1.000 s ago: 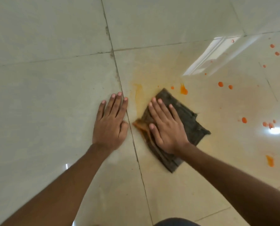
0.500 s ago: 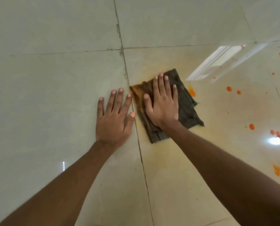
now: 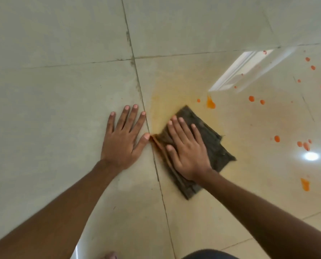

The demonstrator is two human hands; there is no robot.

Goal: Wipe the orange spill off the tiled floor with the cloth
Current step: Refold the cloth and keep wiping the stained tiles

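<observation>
Orange smear half wiped: right hand [image 3: 188, 150] presses flat, fingers spread, on the dark folded cloth [image 3: 212, 146]; left hand [image 3: 123, 139] braces open on pale tiled floor [image 3: 62, 100]. Next, sweep toward the droplets [image 3: 251, 99].

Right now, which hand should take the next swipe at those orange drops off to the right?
Right. The right hand already lies flat on the cloth, and the nearest orange drops sit just beyond the cloth's far edge. The left hand is braced on bare tile across the grout line, farther away.
</observation>
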